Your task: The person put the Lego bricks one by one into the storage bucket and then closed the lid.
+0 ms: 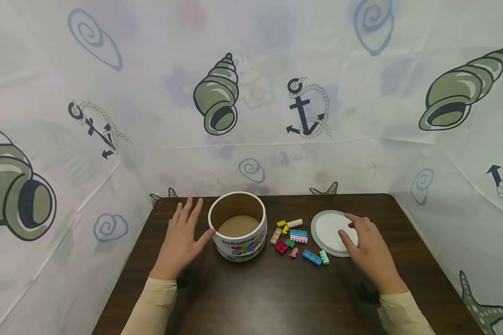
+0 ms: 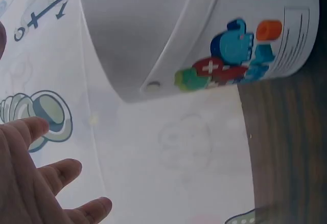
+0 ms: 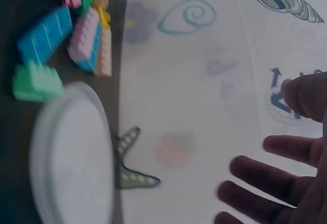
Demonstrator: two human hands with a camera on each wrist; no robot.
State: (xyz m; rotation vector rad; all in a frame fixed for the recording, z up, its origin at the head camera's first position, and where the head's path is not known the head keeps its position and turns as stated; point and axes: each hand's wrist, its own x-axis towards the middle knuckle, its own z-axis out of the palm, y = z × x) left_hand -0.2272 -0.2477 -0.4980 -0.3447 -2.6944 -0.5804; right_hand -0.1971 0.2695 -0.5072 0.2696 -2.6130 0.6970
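Note:
A round white tub (image 1: 240, 246) with a printed label stands upright without its cover, and only its bare bottom shows inside. To its left my left hand (image 1: 181, 244) has its fingers spread, the thumb close to the tub's rim; whether they touch I cannot tell. A flat white lid (image 1: 329, 232) lies on the table at the right. Over the lid's right part hovers my right hand (image 1: 366, 249), fingers apart and holding nothing; the right wrist view shows a gap between fingers and lid (image 3: 82, 157). Several toy building bricks (image 1: 298, 236) lie between tub and lid.
The bricks are loose, in blue, pink, yellow, red, tan and green; a mint green brick (image 1: 324, 257) lies beside the lid's left edge. A dark brown table (image 1: 260, 298) carries everything. Printed cloth (image 1: 268, 111) hangs behind the table and along both sides.

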